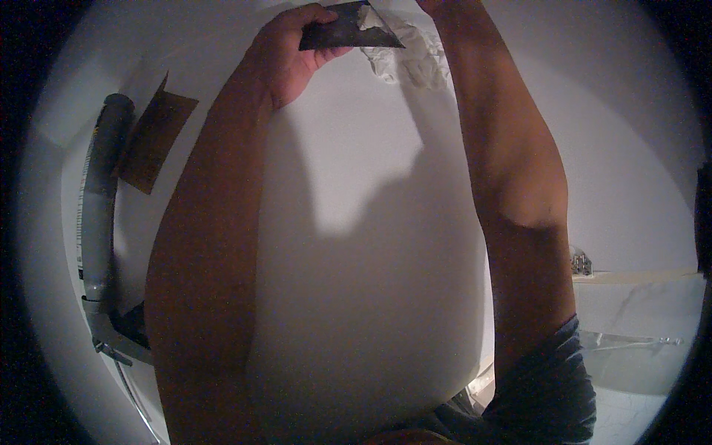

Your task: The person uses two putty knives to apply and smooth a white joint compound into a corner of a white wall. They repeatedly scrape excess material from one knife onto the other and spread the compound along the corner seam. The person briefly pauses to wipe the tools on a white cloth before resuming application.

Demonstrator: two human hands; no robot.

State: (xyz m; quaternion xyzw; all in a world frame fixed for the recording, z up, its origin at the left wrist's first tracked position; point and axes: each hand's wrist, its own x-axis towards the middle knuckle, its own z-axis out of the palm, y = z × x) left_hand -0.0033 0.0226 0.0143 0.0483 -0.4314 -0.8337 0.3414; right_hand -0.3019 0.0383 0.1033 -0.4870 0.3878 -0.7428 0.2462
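Observation:
My left hand [285, 63] is closed on a dark, flat, trapezoid scraper blade [337, 33] at the top of the view, thumb on its upper face and fingers beneath. A small white lump [368, 18] of paste sticks to the blade's right part. Just beyond its right edge, a patch of lumpy, creased white material [419, 58], which looks like plaster, is on the pale surface [356, 163]. My right arm reaches up past this patch. Only a bit of my right hand [428, 4] or wrist shows at the top edge; its fingers are out of frame.
At the left lies a long grey tube [100, 193], seemingly a cartridge in a caulking gun. A bent brown sheet [158, 137], like cardboard or sandpaper, is beside it. To the right are a small metal fitting [581, 262] and a pale ledge [638, 278].

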